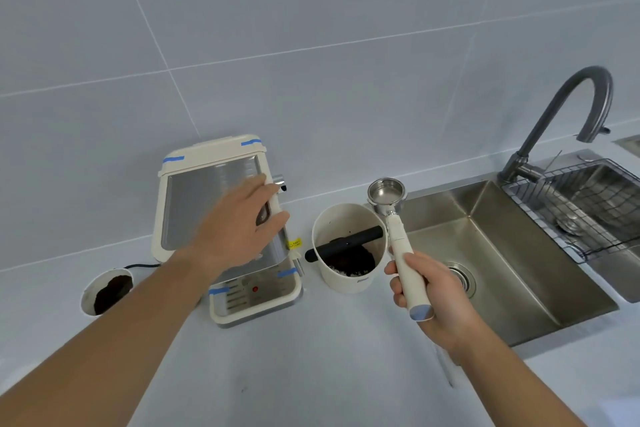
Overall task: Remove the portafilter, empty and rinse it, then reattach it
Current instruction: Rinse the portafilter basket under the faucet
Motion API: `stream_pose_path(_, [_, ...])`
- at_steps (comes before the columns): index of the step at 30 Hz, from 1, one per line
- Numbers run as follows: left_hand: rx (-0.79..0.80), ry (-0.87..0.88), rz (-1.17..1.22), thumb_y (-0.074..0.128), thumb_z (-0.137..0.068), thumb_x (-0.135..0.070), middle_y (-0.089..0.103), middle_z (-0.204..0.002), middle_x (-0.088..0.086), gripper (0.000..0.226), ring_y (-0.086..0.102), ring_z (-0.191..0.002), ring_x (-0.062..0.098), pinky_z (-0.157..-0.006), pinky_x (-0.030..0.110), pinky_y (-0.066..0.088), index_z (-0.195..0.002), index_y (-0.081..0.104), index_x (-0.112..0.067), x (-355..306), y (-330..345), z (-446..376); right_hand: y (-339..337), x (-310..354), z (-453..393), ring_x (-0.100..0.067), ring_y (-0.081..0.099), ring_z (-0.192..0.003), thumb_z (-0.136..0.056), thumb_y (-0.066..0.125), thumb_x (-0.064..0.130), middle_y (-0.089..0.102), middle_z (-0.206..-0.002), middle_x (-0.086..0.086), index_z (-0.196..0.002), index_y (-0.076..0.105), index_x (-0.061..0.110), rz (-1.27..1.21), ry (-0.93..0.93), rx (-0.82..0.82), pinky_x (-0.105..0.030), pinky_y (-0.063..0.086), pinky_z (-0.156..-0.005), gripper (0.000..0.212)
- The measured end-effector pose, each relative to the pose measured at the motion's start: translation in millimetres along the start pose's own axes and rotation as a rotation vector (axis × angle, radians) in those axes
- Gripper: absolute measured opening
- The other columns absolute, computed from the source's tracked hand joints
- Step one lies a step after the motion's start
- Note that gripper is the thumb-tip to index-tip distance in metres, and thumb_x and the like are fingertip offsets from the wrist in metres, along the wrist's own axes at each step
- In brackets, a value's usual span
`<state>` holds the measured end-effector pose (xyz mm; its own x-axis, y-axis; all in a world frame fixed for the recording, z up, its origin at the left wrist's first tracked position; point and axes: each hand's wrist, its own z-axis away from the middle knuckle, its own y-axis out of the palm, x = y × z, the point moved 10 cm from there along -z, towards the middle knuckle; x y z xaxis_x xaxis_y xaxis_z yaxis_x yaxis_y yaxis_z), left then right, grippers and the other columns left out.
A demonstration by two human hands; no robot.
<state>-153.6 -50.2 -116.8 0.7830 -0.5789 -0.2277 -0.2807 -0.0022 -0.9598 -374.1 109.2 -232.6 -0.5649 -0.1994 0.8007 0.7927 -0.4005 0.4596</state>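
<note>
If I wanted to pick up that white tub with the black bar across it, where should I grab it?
Probably around the white knock box's round outer wall, low down, coming from the front. It stands upright and open, with coffee grounds inside, and the black bar sticks out past the rim on its left, so a grip from above or from that side looks awkward.

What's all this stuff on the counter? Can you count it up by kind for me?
Coffee machine: 1
Portafilter, held in the right hand: 1
Containers with coffee grounds: 2, the knock box and a small cup
Sink basin: 1
Tap: 1
Wire rack: 1
Total: 7
</note>
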Motion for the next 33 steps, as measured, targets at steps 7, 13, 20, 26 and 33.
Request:
stream_pose_path(7, [-0.058,0.102,0.246,0.054,-0.087,-0.045,0.064,-0.122,-0.01,0.041,0.059,-0.11,0.009,-0.096,0.024,0.041,-0.121,0.064,-0.025,-111.5,19.6,-13.9,-40.3,37.7,-3.3,-0.018,0.056,-0.052,-0.097,0.05,0.012,0.068,-0.076,-0.011,-0.117,0.06,-0.005,-0.032,0.016,0.032,-0.026,0.047,-0.042,0.028])
stream_pose_path(13, [0.018,-0.171,0.83,0.07,-0.083,-0.031,0.074,-0.085,-0.017,0.009,0.067,-0.081,-0.006,-0.072,0.005,0.046,-0.091,0.073,-0.032,-184.2,75.4,-48.3,-86.5,88.3,-5.2,-0.019,0.055,-0.054,-0.082,0.062,0.02,0.065,-0.08,-0.014,-0.113,0.062,-0.003,-0.007,0.008,0.124,-0.027,0.047,-0.041,0.039])
stream_pose_path(20, [0.249,-0.346,1.229,0.064,-0.069,-0.052,0.077,-0.087,-0.005,0.033,0.071,-0.091,0.011,-0.084,0.035,0.053,-0.086,0.077,-0.027,-282.5,140.2,-87.5,-139.0,124.2,-10.3,-0.022,0.056,-0.056,-0.083,0.063,0.02,0.064,-0.082,-0.017,-0.118,0.063,-0.002,-0.028,0.008,0.202,-0.03,0.048,-0.042,0.041])
stream_pose_path(26, [0.336,-0.4,1.357,0.068,-0.075,-0.048,0.078,-0.086,0.0,0.027,0.072,-0.081,0.013,-0.085,0.038,0.054,-0.085,0.077,-0.025,-338.9,173.9,-107.1,-181.4,143.2,-13.2,-0.023,0.057,-0.056,-0.084,0.062,0.02,0.063,-0.082,-0.02,-0.111,0.064,-0.005,-0.031,-0.005,0.225,-0.03,0.049,-0.042,0.037])
stream_pose_path(33, [0.342,-0.409,1.423,0.074,-0.071,-0.03,0.075,-0.084,0.009,0.02,0.069,-0.081,0.025,-0.095,0.052,0.052,-0.083,0.079,-0.016,-370.2,194.4,-128.8,-223.2,154.9,-15.6,-0.024,0.058,-0.057,-0.084,0.063,0.021,0.061,-0.079,-0.021,-0.116,0.06,-0.006,0.032,-0.001,0.177,-0.031,0.048,-0.045,0.042])
